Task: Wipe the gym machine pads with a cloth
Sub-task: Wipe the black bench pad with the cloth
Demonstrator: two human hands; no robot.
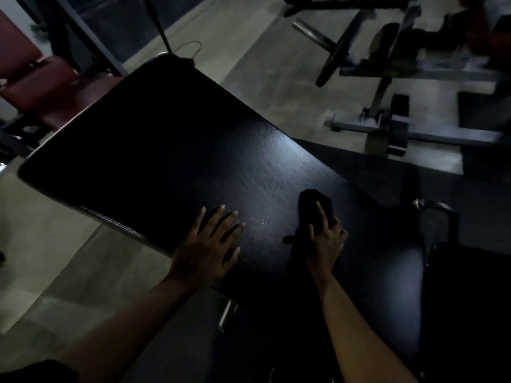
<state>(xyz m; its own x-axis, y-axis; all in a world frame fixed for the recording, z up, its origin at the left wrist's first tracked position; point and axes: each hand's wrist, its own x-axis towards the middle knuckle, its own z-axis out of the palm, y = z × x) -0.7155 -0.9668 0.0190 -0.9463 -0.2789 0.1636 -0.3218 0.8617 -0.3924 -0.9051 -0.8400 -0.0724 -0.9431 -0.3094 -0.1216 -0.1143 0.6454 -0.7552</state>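
Observation:
A large black padded bench pad (166, 150) fills the middle of the head view, tilted from upper left to lower right. My left hand (207, 247) lies flat on its near part, fingers straight and spread. To its right my right hand (326, 239) presses a dark cloth (311, 201) against the pad, index finger stretched over the cloth and the other fingers curled round its bunched edge. The cloth is nearly the same colour as the pad and partly hidden under the hand.
A red padded seat (47, 87) stands at the far left behind the pad. A grey machine frame (387, 128) with a weight plate (340, 48) sits on the floor at upper right. A metal handle (431, 205) and dark frame lie close on the right.

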